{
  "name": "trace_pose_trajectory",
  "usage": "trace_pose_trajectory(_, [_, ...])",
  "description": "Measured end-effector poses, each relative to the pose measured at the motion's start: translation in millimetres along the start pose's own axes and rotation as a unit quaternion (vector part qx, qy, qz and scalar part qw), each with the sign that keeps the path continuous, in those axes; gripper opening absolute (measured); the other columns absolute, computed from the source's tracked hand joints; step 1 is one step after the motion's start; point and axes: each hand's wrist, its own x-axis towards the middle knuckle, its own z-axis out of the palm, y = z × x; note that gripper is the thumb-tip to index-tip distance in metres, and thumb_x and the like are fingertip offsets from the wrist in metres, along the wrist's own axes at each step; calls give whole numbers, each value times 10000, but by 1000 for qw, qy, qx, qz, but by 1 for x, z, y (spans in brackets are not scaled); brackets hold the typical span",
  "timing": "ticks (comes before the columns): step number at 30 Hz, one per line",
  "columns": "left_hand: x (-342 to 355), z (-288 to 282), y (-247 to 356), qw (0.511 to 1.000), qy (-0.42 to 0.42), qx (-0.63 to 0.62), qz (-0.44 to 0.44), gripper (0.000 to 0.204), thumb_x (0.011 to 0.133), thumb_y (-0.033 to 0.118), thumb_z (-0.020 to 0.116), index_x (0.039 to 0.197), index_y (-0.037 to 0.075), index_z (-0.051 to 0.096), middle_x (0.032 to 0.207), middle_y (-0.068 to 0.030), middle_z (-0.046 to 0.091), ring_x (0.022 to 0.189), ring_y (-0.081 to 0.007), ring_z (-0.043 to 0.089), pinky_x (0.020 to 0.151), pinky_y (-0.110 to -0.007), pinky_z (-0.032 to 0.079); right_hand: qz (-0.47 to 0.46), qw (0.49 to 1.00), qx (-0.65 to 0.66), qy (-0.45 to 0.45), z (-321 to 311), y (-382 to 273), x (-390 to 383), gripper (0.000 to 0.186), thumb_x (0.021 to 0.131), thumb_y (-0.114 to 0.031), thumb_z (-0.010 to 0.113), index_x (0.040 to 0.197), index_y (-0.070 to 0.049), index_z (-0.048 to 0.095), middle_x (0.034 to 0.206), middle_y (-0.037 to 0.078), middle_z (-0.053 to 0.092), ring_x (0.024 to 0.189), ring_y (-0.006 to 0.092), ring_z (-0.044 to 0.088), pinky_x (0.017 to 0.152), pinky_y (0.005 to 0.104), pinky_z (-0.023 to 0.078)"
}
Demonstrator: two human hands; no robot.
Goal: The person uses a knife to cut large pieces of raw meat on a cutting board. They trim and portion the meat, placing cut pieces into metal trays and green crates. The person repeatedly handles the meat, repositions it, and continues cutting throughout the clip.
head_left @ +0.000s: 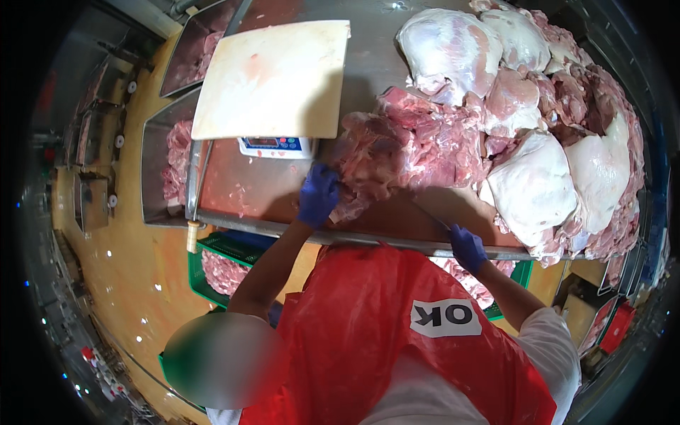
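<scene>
Right of centre, a knife (432, 214) is being held in the gloved right hand (467, 248). Near centre, raw meat (404, 149) is being touched by the left hand (318, 196), whose grip cannot be told.

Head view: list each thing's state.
Meat: raw, spread out.
Knife: held, blade toward meat.
Left hand: gloved, fingers curled.
Right hand: gloved, closed on knife.
Skin-covered pieces: raw, piled.
Scale: partly covered.
White board: stained, over scale.
Metal bin: holding meat.
Green crate: holding meat.
</scene>
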Motion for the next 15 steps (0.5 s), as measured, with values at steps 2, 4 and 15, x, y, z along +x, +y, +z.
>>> trace_pose_trajectory(2, [-7,-1,5,999,20,-22,-23,340,783,120,643,1115,80,581,1196,-213,512,1091,-397,529,913,-446,465,-27,995,29,91,6,-1,1,94,949,-155,482,999,-76,470,810,227,632,730,435,633,604,548,482])
trace_pose_trajectory(4, [15,-12,36,996,39,-71,-35,399,789,147,648,1167,51,563,1200,-225,523,1097,-405,525,933,-453,448,-23,990,69,123,5,-22,9,105,961,-169,474,990,-69,465,785,230,618,721,436,626,600,547,477])
trace_pose_trajectory(15, [55,26,37,983,-9,-144,-117,234,804,222,637,939,38,584,853,-199,618,797,-425,593,714,-493,489,14,992,93,83,-11,-163,187,226,937,-108,429,1128,14,423,839,335,623,800,520,615,678,581,475])
